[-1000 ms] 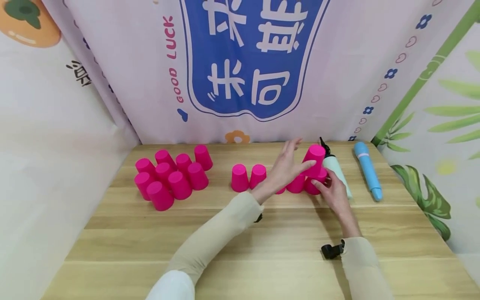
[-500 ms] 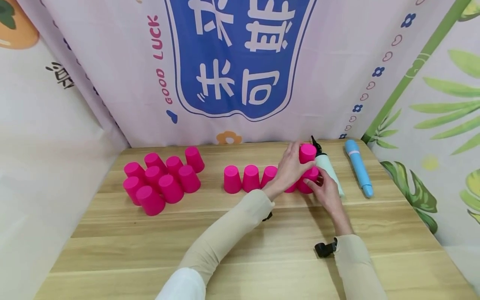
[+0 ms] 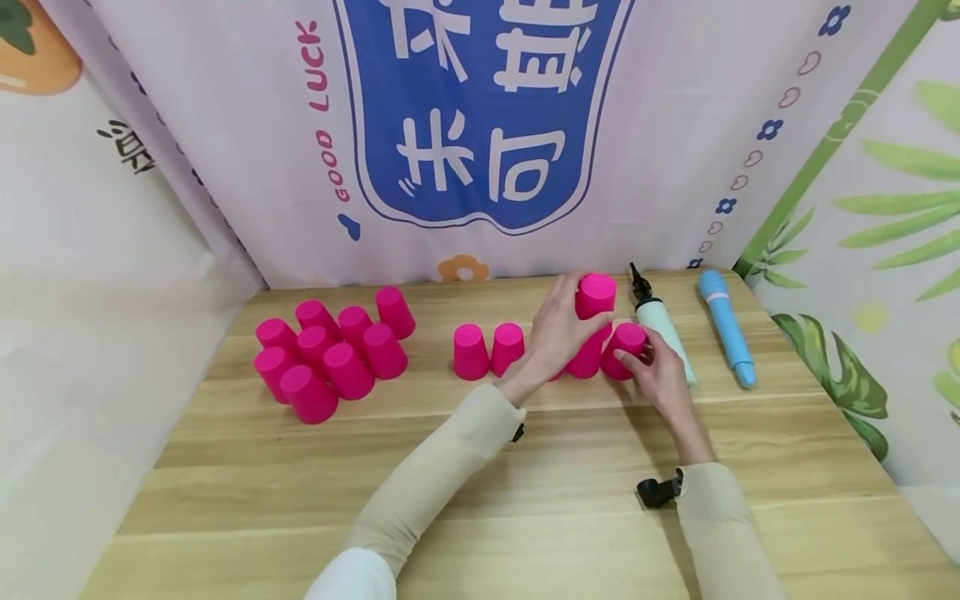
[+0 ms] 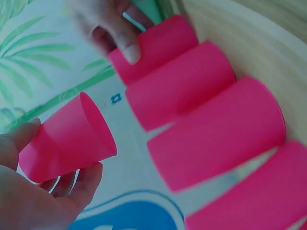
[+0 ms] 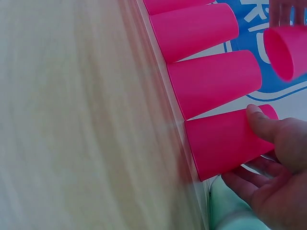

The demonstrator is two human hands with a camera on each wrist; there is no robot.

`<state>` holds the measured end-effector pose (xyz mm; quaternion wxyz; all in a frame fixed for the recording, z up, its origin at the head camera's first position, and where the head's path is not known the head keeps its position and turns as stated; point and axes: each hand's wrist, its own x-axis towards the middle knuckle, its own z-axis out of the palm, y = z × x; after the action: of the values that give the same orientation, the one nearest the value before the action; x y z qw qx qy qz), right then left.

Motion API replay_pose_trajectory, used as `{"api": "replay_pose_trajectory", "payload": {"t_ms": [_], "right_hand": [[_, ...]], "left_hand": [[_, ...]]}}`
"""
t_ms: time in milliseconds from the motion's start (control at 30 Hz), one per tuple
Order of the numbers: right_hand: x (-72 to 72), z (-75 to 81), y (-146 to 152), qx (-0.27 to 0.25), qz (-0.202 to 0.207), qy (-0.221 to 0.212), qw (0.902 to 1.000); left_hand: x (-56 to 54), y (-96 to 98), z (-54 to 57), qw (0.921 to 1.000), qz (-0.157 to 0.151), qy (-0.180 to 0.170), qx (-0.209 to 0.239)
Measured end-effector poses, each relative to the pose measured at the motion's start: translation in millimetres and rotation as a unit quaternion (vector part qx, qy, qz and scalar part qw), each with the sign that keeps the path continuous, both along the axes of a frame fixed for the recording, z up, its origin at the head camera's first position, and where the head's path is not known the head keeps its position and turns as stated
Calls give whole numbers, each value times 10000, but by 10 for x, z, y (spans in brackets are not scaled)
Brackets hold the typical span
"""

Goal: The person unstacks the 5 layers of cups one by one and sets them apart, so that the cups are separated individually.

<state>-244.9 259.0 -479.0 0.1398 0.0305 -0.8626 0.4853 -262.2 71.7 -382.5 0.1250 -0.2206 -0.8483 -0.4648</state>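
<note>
My left hand [image 3: 557,329] holds an upside-down pink plastic cup [image 3: 597,293] by its sides, raised over the right part of a row of upturned pink cups [image 3: 470,354]. In the left wrist view, a gap shows between this held cup [image 4: 67,141] and the row. My right hand [image 3: 666,375] grips the end cup [image 3: 619,357] of the row, thumb on the near side and fingers around the far side. That end cup [image 5: 225,143] stands upside down on the table in the right wrist view, its rim beside its neighbour's. The left hand partly hides the row's middle.
A cluster of several upturned pink cups [image 3: 351,372] stands at the table's left. Just beyond my right hand lies a pale green pump [image 3: 663,329] with a black nozzle, and farther right a blue microphone-shaped object [image 3: 727,327]. A printed cloth wall [image 3: 300,208] borders the back edge.
My left hand has carried its cup leftward, from over the end cup to over the neighbouring cup. My right hand stays on the end cup. The head view has shifted slightly.
</note>
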Motion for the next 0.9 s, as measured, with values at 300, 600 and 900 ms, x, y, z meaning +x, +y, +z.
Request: {"api": "replay_pose_trajectory", "payload": {"t_ms": [300,600,900], "right_hand": [[9,22,-8,38,22,-91,9999],[26,28,-8,-2,28,-55,10000],[31,26,-16,112,35,1,9999]], "left_hand": [[112,-473,125,9991,292,111,278],[238,-787,175,9980,388,-142,479],[312,-1115,180,9954,717,0,636]]}}
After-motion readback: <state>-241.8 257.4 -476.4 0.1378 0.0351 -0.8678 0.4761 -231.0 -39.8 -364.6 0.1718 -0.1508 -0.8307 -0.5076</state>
